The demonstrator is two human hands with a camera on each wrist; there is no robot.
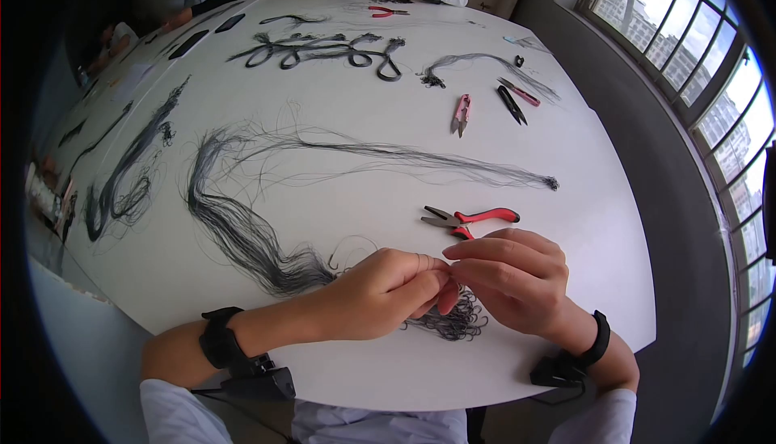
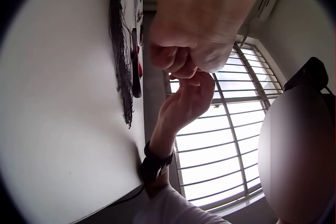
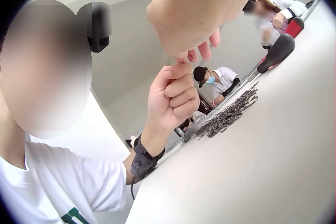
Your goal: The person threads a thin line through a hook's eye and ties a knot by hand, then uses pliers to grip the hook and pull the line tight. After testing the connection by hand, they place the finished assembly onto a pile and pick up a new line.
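Note:
In the head view my left hand [image 1: 388, 292] curls its fingers, thumb against the index finger, with a thin strand [image 1: 419, 263] crossing the index finger. My right hand [image 1: 517, 278] meets it fingertip to fingertip, thumb and index finger pinched at the same spot, its other fingers loosely bent. What lies between the fingertips is mostly hidden. Below the hands, a long bundle of dark strands [image 1: 234, 222] lies on the table, its curled ends [image 1: 457, 319] showing under them. The right wrist view shows the left hand [image 3: 176, 95] curled, above the curled ends [image 3: 231, 113].
Red-handled pliers [image 1: 485, 216] lie just beyond the hands. Pink snips [image 1: 461, 114], black snips [image 1: 512, 105] and more strand bundles [image 1: 323, 50] are spread over the white table [image 1: 590, 282]. Other people sit at the far side; a barred window [image 1: 687, 32] is at right.

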